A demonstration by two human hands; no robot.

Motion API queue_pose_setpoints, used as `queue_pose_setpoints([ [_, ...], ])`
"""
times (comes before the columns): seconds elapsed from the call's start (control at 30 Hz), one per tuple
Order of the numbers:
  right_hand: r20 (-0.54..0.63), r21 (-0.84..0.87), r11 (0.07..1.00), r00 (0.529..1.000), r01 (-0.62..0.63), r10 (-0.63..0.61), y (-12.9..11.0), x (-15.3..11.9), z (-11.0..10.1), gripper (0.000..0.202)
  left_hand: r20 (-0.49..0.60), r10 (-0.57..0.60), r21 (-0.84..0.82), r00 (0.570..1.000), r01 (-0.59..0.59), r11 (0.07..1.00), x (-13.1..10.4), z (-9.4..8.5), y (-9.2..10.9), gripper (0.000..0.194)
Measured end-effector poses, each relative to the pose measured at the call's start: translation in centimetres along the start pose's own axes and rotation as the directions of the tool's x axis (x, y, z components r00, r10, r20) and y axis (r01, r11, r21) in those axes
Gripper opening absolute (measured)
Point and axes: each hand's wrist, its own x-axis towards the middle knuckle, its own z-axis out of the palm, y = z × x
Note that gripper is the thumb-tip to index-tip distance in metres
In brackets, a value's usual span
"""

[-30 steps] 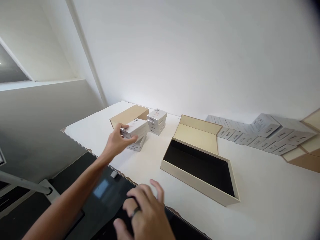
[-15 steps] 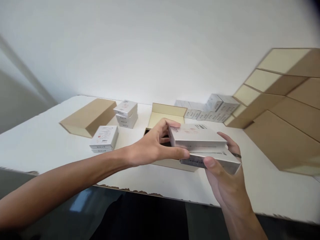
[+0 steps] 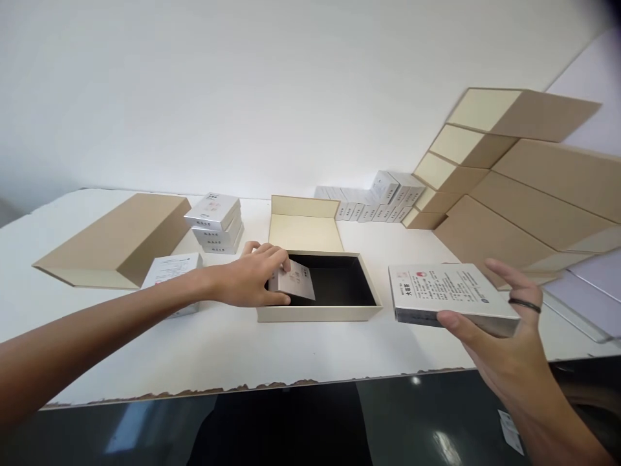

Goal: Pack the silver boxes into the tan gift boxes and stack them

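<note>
My left hand (image 3: 257, 275) grips a small white carton (image 3: 295, 281) with printing on top, tilted inside the left end of an open gift box (image 3: 320, 313). The gift box is cream outside and black inside, and its lid (image 3: 305, 232) lies folded back toward the wall. To the right of the gift box, my right hand (image 3: 499, 323) holds a second white carton (image 3: 449, 291) above the table, its printed face up. The thumb presses the near side of this carton, and a dark ring circles one finger.
Left of the gift box stand a stack of white cartons (image 3: 217, 223), a low pair of cartons (image 3: 177, 264) partly behind my forearm, and a closed tan box (image 3: 116, 236). Rows of white cartons (image 3: 373, 210) line the wall. Piled tan boxes (image 3: 524, 188) rise at right.
The two cartons held together have been parted. My left hand has carried one left and down into the gift box, while my right hand has moved right with the other. The view has shifted.
</note>
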Motion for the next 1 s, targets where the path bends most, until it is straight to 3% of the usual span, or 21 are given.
queue_pose_setpoints([
  [0.07,0.044,-0.039,0.999,0.999,0.032,-0.03,-0.6,0.5,1.2,0.077,0.04,0.025,0.038,0.999,-0.026,0.999,0.0,-0.2,-0.4,0.03],
  [0.13,0.152,-0.073,0.987,0.979,0.145,-0.133,-1.3,1.9,2.4,0.083,0.073,0.041,0.062,0.996,-0.046,0.997,0.1,-0.3,-0.7,0.03],
  [0.2,0.322,-0.109,0.942,0.908,0.318,-0.269,-2.3,3.7,3.9,0.09,0.089,0.054,0.077,0.995,-0.061,0.995,0.2,-0.3,-0.8,0.031],
  [0.27,0.53,-0.192,0.869,0.793,0.456,-0.3,-3.5,5.6,5.9,0.09,0.099,0.069,0.087,0.993,-0.078,0.993,0.1,-0.4,-0.7,0.031],
  [0.33,0.724,-0.297,0.792,0.667,0.534,-0.178,-4.6,7.1,8.5,0.091,0.064,0.077,0.09,0.995,-0.082,0.993,-0.7,-0.7,-0.4,0.032],
  [0.4,0.858,-0.34,0.695,0.511,0.633,-0.046,-5.4,7.8,11.6,0.089,-0.08,0.019,0.039,0.997,-0.016,0.999,-2.4,-0.9,-0.1,0.031],
  [0.47,0.94,-0.303,0.573,0.338,0.762,0.048,-5.5,7.9,14.6,0.084,-0.21,-0.135,-0.088,0.968,0.118,0.989,-4.6,-0.9,0.1,0.03],
  [0.53,0.976,-0.217,0.487,0.176,0.846,0.13,-5.0,7.7,17.2,0.078,-0.216,-0.299,-0.23,0.929,0.249,0.941,-6.9,-0.3,0.1,0.037],
  [0.6,0.979,-0.166,0.491,0.084,0.855,0.185,-4.2,7.3,18.9,0.087,-0.149,-0.379,-0.303,0.913,0.323,0.896,-8.5,0.8,0.0,0.06],
  [0.67,0.972,-0.183,0.544,0.067,0.819,0.227,-3.6,7.1,19.4,0.102,-0.121,-0.387,-0.326,0.914,0.332,0.885,-9.1,2.2,-0.3,0.094],
  [0.73,0.959,-0.234,0.584,0.085,0.777,0.272,-3.2,7.1,18.7,0.111,-0.11,-0.355,-0.33,0.928,0.303,0.894,-8.6,3.5,-0.8,0.115],
  [0.83,0.956,-0.266,0.628,0.119,0.731,0.266,-2.4,7.5,16.3,0.118,-0.109,-0.272,-0.36,0.956,0.217,0.907,-6.9,4.6,-1.8,0.122],
  [0.93,0.938,-0.342,0.631,0.22,0.696,0.267,-1.1,8.3,13.8,0.124,-0.135,-0.191,-0.415,0.972,0.12,0.902,-5.0,5.0,-3.0,0.126],
  [1.0,0.901,-0.43,0.616,0.276,0.66,0.334,-0.3,8.5,13.1,0.127,-0.169,-0.162,-0.438,0.972,0.073,0.896,-4.0,5.1,-3.7,0.129],
])
